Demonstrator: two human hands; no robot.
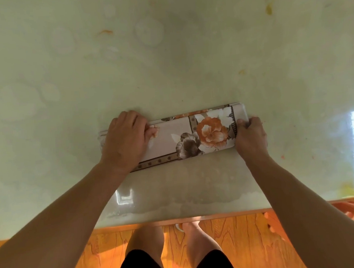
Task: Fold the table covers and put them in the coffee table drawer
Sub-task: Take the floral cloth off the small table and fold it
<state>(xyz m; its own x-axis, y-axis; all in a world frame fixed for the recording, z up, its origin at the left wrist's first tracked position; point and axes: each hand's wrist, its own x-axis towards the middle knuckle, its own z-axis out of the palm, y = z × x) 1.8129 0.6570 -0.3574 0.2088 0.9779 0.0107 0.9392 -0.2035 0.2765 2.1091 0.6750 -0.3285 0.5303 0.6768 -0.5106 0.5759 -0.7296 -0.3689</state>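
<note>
One floral table cover [178, 137], folded into a long narrow strip, lies on the pale glossy table [166, 51] near its front edge. Two hands grip it — the left hand [124, 141] curled over its left end, the right hand [250, 137] pinching its right end. Keeping edges aligned and pressing creases flat should help — it looks slippery.

Your table [166, 51] has a glossy pale green top with small orange stains toward its far right. A folded floral table cover [193, 134] lies flat on it, near the front edge.
</note>
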